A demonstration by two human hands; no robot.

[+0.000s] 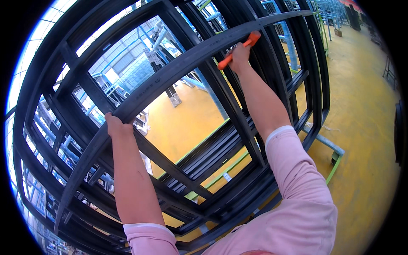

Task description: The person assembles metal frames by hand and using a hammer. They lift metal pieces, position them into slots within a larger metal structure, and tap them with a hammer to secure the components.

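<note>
A long dark grey profile bar (170, 68) runs across the view from lower left to upper right, bent by the lens. My left hand (119, 126) is wrapped round it left of the middle, fingertips hidden behind it. Up at the right, my right hand (241, 57) grips an orange mallet (251, 40) by its handle. The mallet's head is up close to the bar's lower edge; whether they touch I cannot tell. Behind the bar stand several black window-like frames (244, 127) with crossbars, one behind another.
The frames stand on a rack with green rails (335, 168) and a blue-grey tube (325, 142) jutting out at the lower right. Below lies a yellow floor (357, 106). More blue racks (329, 17) stand farther back.
</note>
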